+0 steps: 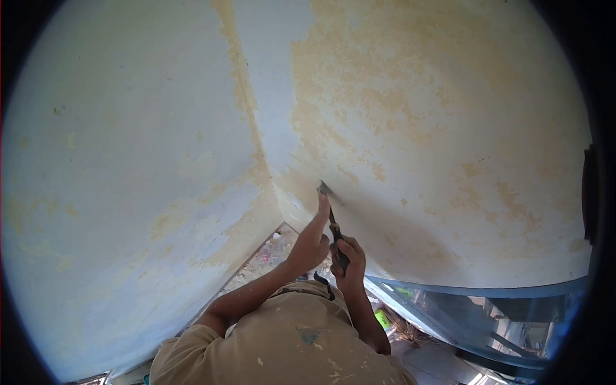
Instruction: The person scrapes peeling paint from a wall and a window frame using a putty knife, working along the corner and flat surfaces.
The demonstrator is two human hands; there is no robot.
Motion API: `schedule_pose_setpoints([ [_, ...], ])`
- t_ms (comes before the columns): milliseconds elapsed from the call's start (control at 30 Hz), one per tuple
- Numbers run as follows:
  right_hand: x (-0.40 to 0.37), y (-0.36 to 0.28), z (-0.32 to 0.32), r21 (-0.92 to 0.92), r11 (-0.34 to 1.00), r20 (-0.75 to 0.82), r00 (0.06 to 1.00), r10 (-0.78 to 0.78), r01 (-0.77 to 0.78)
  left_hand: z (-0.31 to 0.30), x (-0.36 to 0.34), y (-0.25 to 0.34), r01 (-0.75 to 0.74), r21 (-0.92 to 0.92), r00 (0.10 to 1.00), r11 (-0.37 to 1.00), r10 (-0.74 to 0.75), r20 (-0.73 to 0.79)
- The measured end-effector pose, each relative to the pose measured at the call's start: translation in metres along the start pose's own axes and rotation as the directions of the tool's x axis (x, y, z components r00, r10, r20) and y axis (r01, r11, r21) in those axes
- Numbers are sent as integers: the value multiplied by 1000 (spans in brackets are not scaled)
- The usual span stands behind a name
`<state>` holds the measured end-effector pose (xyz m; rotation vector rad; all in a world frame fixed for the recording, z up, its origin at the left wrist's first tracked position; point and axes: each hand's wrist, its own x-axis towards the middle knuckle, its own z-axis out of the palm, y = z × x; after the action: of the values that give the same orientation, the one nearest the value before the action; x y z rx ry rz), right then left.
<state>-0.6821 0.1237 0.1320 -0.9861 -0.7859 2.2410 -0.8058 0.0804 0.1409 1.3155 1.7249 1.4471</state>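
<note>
My right hand (350,258) is wrapped round the dark handle of a scraper (338,239). The scraper's blade end rests against the right wall (398,147), near the corner. My left hand (314,234) reaches up beside the tool, its fingertips at the blade end, pressed against it. Both walls carry patches of yellowish, worn surface among white and pale areas, and the left wall (128,160) meets the right one just left of the blade.
A blue-framed window (475,292) lies low on the right, with a reflecting pane. Debris (256,263) covers the floor under the corner. A bright green object (382,319) is right of my body. A dark object (589,192) sits at the right edge.
</note>
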Motion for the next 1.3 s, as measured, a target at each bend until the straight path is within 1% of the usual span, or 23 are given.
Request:
schedule_pose_setpoints([
  [67,-30,-1,-29,20,999,-133,991,-31,34,16,-14,9,-26,-63,982,998,37,187],
  [100,-42,-2,-39,69,997,-167,986,-23,35,23,-18,11,-21,-121,969,992,50,241],
  [167,-50,-5,-43,106,993,-169,985,-34,53,30,-19,9,-11,-135,959,991,49,278],
  [267,-24,-6,-18,78,997,-138,990,-17,28,14,-6,4,-22,-52,983,998,31,182],
  [300,-8,-5,-6,81,996,-66,997,-32,37,6,0,-3,-12,-58,995,998,18,102],
  [333,7,-8,11,-7,1000,-7,1000,-16,16,-2,10,-9,8,-1,1000,1000,-8,-11],
  [367,24,-6,26,-5,1000,46,999,-12,13,-16,20,-9,7,9,996,1000,-6,-85],
  [400,37,-3,40,-9,1000,94,995,-15,16,-29,28,-12,48,-20,990,999,-50,-130],
  [433,45,0,49,-4,1000,117,993,-10,10,-38,33,-20,-39,40,984,998,46,-174],
  [500,47,5,51,-9,1000,165,986,-13,14,-40,33,-16,-9,-16,978,1000,6,-207],
  [600,28,3,34,-12,1000,104,995,-9,10,-22,20,-10,11,10,988,1000,-10,-153],
  [700,-6,3,-12,16,999,0,999,-37,37,7,-5,4,9,-69,999,998,-6,53],
  [733,-20,1,-26,15,999,-56,998,-28,29,16,-12,5,-10,-46,990,999,16,142],
  [767,-34,-1,-38,19,999,-107,994,-37,40,26,-19,4,-59,-61,981,996,69,180],
  [867,-51,-3,-57,25,998,-153,987,-51,55,41,-27,4,-37,-112,947,993,71,313],
  [967,-35,-5,-32,6,1000,-144,989,-18,19,27,-17,-6,-28,-165,974,986,64,218],
  [1000,-17,-2,-23,-33,999,-84,996,6,-8,18,-9,-14,10,-167,986,986,18,168],
  [1067,24,0,14,-62,997,15,999,42,-41,-7,13,-41,23,-101,999,995,-26,-28],
  [1100,47,5,34,-67,997,64,997,47,-43,-26,25,-48,8,-1,994,1000,-8,-111],
  [1133,68,11,51,-70,996,124,991,57,-49,-43,34,-48,142,-43,975,989,-147,-168],
  [1167,79,15,67,-77,995,131,989,73,-63,-57,41,-45,133,-84,959,988,-150,-239],
  [1233,84,21,75,-67,997,158,986,55,-45,-72,46,-54,88,-2,956,996,-85,-279],
  [1300,74,26,63,-68,997,148,988,48,-38,-63,35,-49,105,-73,969,992,-119,-218],
])
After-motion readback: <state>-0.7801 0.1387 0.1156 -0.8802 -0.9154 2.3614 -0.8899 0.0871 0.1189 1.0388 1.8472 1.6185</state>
